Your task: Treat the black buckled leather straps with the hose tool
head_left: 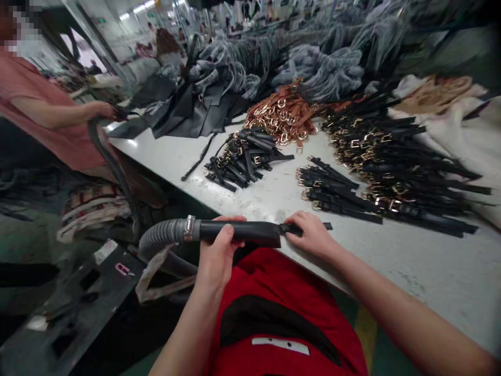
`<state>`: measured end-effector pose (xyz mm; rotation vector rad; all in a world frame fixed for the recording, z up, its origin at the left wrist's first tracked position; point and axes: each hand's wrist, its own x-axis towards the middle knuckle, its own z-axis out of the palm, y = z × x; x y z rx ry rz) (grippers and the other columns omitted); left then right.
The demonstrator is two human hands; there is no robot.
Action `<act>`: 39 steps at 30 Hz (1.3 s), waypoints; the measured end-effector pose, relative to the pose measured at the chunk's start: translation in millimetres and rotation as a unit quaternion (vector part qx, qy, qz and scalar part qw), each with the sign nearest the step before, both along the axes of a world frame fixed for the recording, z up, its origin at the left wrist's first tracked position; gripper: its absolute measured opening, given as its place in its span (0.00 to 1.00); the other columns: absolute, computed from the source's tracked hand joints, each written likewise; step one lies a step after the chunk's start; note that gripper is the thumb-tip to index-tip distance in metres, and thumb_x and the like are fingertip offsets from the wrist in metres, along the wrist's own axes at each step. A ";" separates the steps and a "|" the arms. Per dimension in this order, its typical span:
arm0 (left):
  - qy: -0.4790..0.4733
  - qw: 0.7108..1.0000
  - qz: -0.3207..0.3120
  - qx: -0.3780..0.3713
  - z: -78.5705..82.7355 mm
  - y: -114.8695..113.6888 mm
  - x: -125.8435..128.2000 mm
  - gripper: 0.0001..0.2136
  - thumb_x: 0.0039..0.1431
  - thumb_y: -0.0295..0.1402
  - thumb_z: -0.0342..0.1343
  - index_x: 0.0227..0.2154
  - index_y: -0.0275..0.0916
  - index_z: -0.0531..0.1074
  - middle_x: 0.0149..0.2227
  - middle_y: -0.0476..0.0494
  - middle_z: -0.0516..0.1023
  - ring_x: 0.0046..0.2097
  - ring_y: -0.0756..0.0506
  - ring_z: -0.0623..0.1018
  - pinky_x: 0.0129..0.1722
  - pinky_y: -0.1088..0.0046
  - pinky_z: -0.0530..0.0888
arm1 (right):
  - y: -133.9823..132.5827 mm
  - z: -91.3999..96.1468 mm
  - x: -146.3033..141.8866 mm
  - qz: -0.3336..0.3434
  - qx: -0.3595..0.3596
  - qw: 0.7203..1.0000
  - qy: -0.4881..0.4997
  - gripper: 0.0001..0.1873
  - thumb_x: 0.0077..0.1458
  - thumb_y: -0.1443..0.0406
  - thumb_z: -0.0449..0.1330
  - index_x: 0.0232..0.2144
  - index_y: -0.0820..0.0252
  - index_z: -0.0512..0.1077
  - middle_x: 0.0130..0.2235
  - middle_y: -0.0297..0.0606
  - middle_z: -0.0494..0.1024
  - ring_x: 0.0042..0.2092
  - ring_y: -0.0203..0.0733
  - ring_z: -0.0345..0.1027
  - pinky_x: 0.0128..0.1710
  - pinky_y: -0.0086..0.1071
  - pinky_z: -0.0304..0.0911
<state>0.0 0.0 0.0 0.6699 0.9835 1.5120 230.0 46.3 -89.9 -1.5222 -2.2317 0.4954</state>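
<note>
My left hand (pixel 219 249) is wrapped round a black hot-air nozzle (pixel 254 233), which joins a grey ribbed hose (pixel 166 232) at a metal clamp. My right hand (pixel 309 234) grips a short black buckle strap (pixel 291 228) at the table's near edge. One end of that strap lies at the nozzle's flat mouth, while the other pokes out beyond my fingers. Past my hands, a loose pile of black buckle straps (pixel 245 159) lies on the white table. To the right, more black straps (pixel 332 190) are laid in rows with their buckles facing left.
Brown buckle straps (pixel 282 115) are heaped farther back, beside black sheets (pixel 195 112) and bundles of grey cord (pixel 321 70). A larger mound of black straps (pixel 376 146) fills the right side. At left, a person (pixel 47 115) in a pink shirt holds another hose (pixel 109 156).
</note>
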 end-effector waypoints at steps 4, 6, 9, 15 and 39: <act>0.006 1.000 0.008 -0.004 -4.3 12.6 17.1 0.14 0.44 0.36 0.67 0.33 0.38 0.72 0.35 0.42 0.81 0.35 0.46 0.78 0.25 0.77 0.71 | -0.6 -0.3 1.9 0.003 0.014 1.000 0.014 0.14 0.48 0.66 0.56 0.40 0.58 0.73 0.41 0.40 0.74 0.44 0.46 0.64 0.45 0.37 0.55; 0.015 1.000 0.011 -0.006 -6.9 16.2 21.1 0.14 0.43 0.36 0.67 0.33 0.38 0.72 0.35 0.41 0.81 0.35 0.45 0.79 0.24 0.77 0.71 | -0.5 -0.3 2.4 0.011 0.018 1.000 0.016 0.16 0.49 0.65 0.56 0.42 0.57 0.73 0.42 0.40 0.74 0.44 0.46 0.65 0.44 0.37 0.55; 0.028 0.999 0.015 -0.015 -11.0 18.0 21.1 0.15 0.43 0.36 0.67 0.33 0.37 0.71 0.35 0.41 0.81 0.33 0.46 0.78 0.24 0.77 0.71 | 0.1 -0.4 2.3 0.010 0.019 1.000 0.020 0.15 0.47 0.66 0.56 0.40 0.57 0.73 0.42 0.40 0.74 0.43 0.46 0.65 0.44 0.37 0.55; 0.037 0.999 0.023 -0.010 -15.8 18.2 18.9 0.16 0.43 0.36 0.67 0.34 0.37 0.71 0.35 0.40 0.81 0.33 0.46 0.78 0.24 0.76 0.71 | 0.0 -0.7 1.3 -0.006 0.038 0.999 0.033 0.13 0.43 0.70 0.54 0.35 0.61 0.70 0.37 0.42 0.72 0.40 0.46 0.64 0.42 0.37 0.57; 0.144 0.988 -0.024 0.040 -0.5 27.1 53.7 0.14 0.44 0.35 0.66 0.33 0.39 0.70 0.34 0.44 0.81 0.32 0.46 0.78 0.23 0.76 0.72 | -6.0 -7.0 25.8 -0.028 0.023 0.999 0.012 0.07 0.56 0.65 0.54 0.33 0.58 0.72 0.36 0.40 0.74 0.39 0.44 0.64 0.39 0.36 0.52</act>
